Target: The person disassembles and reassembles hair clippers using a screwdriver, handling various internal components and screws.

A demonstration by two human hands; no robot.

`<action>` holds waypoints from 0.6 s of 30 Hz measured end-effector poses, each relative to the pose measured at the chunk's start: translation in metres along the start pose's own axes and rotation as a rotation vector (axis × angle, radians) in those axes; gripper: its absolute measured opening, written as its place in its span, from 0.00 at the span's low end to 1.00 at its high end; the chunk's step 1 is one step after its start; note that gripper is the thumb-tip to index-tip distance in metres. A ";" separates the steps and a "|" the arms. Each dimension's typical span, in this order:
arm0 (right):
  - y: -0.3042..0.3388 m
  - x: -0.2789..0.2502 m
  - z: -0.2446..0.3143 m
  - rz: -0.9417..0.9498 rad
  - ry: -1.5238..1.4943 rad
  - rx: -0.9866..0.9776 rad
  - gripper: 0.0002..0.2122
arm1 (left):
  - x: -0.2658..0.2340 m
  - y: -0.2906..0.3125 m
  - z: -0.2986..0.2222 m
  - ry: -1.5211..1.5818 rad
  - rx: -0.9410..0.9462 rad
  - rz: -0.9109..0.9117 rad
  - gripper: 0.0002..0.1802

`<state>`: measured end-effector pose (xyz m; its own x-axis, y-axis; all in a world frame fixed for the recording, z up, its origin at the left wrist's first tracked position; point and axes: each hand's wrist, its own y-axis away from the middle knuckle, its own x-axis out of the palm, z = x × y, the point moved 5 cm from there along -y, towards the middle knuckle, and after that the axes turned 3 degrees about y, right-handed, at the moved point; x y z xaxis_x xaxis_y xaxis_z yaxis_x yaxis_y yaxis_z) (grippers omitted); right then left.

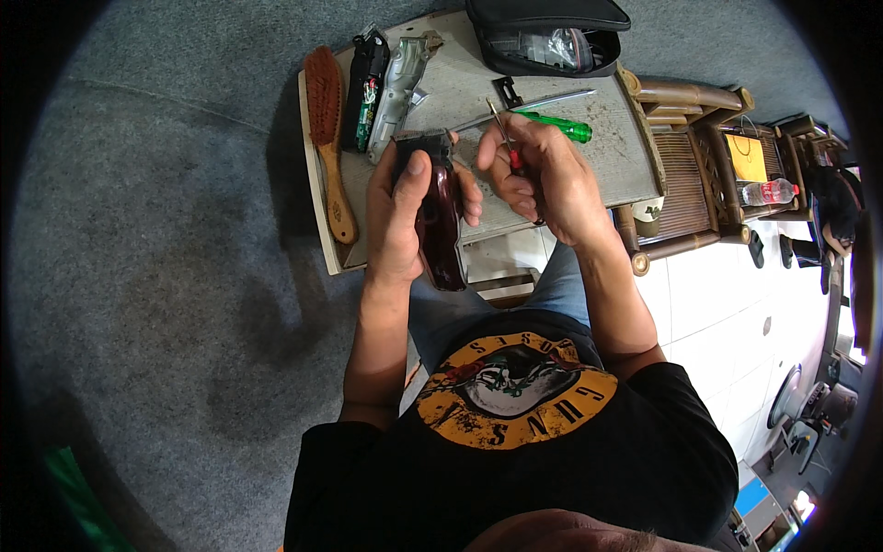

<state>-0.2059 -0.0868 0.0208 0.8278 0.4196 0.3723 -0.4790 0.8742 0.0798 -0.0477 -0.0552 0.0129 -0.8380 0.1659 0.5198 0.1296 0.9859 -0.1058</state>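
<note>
The left hand (394,221) wraps around a dark red hair clipper (441,221); the right hand (559,184), just beside it, closes around a red-handled screwdriver (515,159). Beyond the right hand lies a green-handled tool (568,128).

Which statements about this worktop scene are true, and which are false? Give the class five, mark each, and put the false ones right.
1. The left grip holds a dark red clipper. True.
2. The right grip holds a wooden brush. False: the right grip holds a slim red-handled tool.
3. A green-handled tool lies on the table. True.
4. The black case is closed. False: the black case is open, with a clear bag inside.
5. A black clipper lies between the wooden brush and a silver casing. True.
</note>
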 end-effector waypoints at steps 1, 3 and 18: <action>-0.002 -0.002 -0.001 0.014 -0.003 -0.040 0.21 | -0.001 0.001 0.000 0.025 -0.022 -0.015 0.23; -0.002 -0.002 -0.001 0.032 0.023 -0.083 0.17 | -0.002 0.002 0.000 0.042 -0.044 -0.037 0.23; 0.001 0.003 0.000 0.173 0.045 -0.139 0.07 | 0.002 -0.003 -0.003 -0.010 0.006 -0.096 0.12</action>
<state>-0.2040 -0.0846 0.0222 0.7506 0.5738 0.3277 -0.5725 0.8123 -0.1112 -0.0483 -0.0579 0.0171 -0.8518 0.0701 0.5191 0.0449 0.9971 -0.0609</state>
